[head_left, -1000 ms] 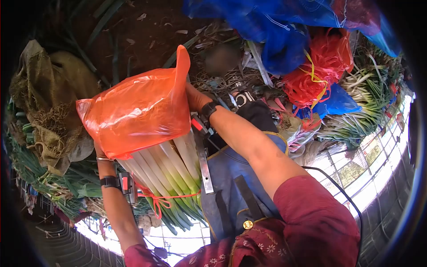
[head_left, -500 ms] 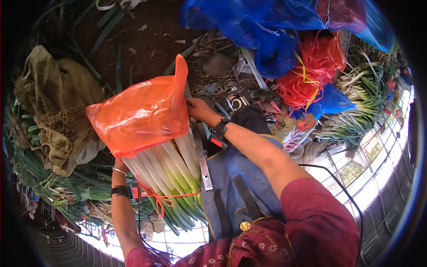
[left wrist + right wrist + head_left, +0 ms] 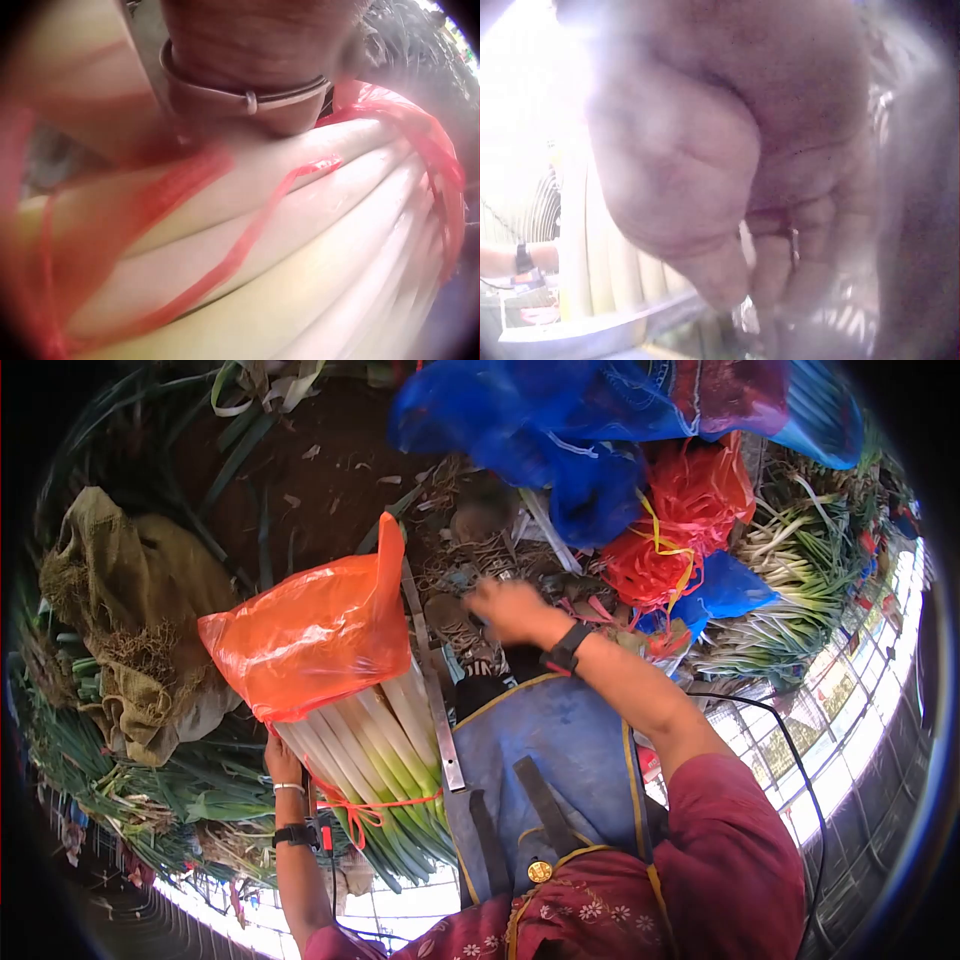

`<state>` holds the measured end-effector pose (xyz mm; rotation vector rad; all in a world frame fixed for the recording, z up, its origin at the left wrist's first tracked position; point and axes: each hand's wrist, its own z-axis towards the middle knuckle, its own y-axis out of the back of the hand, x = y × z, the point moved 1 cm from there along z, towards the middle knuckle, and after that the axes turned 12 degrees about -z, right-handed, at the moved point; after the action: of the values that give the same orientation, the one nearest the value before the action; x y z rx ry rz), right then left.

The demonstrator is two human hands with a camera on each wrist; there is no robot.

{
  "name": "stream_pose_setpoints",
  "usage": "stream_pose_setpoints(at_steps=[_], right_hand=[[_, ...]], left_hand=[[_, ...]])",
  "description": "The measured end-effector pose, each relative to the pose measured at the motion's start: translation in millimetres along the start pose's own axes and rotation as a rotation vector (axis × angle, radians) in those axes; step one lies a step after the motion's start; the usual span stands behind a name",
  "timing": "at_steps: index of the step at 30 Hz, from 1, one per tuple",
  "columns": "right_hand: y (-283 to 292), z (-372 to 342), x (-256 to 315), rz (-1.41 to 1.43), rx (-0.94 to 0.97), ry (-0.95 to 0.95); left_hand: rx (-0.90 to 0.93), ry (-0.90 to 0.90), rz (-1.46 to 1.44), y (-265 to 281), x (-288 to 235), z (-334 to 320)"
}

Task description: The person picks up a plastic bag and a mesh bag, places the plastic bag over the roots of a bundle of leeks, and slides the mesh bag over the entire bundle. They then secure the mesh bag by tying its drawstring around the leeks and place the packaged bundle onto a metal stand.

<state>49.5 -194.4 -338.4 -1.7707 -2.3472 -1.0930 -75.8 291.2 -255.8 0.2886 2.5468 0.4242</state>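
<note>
A bundle of leeks (image 3: 375, 735), tied with a red plastic string (image 3: 372, 804), lies with its white ends inside an orange-red plastic bag (image 3: 315, 635). My left hand (image 3: 281, 760) is at the left side of the bundle, just below the bag's edge; its fingers are hidden. In the left wrist view the bracelet (image 3: 251, 102) lies right against the white stalks. My right hand (image 3: 515, 610) is off the bag, over the shoes and litter on the right, its fingers loosely bent and blurred. The right wrist view shows its thumb and fingers (image 3: 772, 262) hanging down with nothing visible in them.
A metal bar (image 3: 440, 720) runs along the bundle's right side, beside the blue apron (image 3: 560, 750). Brown sacking (image 3: 150, 620) and more greens lie at left. Blue netting (image 3: 590, 470), red plastic strips (image 3: 670, 550) and a pile of scallions (image 3: 770, 610) are at right.
My right hand has come off the right side of the bag and moved right. My left hand has slid a little down the bundle's left side. The bag stays over the white ends.
</note>
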Motion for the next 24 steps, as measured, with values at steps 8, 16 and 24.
stream_pose_setpoints(at_steps=[8,16,24], right_hand=[[118.4,31.2,-156.4,-0.252,-1.035,-0.677],[137.2,37.9,-192.8,0.081,-0.308,-0.717],[76.6,14.5,-174.3,0.042,-0.492,-0.593]], left_hand=[[0.013,0.098,0.182,18.3,-5.8,-12.6],[-0.497,-0.024,-0.103,45.7,-69.7,-0.9],[-0.426,-0.436,-0.316,-48.1,-254.1,-11.7]])
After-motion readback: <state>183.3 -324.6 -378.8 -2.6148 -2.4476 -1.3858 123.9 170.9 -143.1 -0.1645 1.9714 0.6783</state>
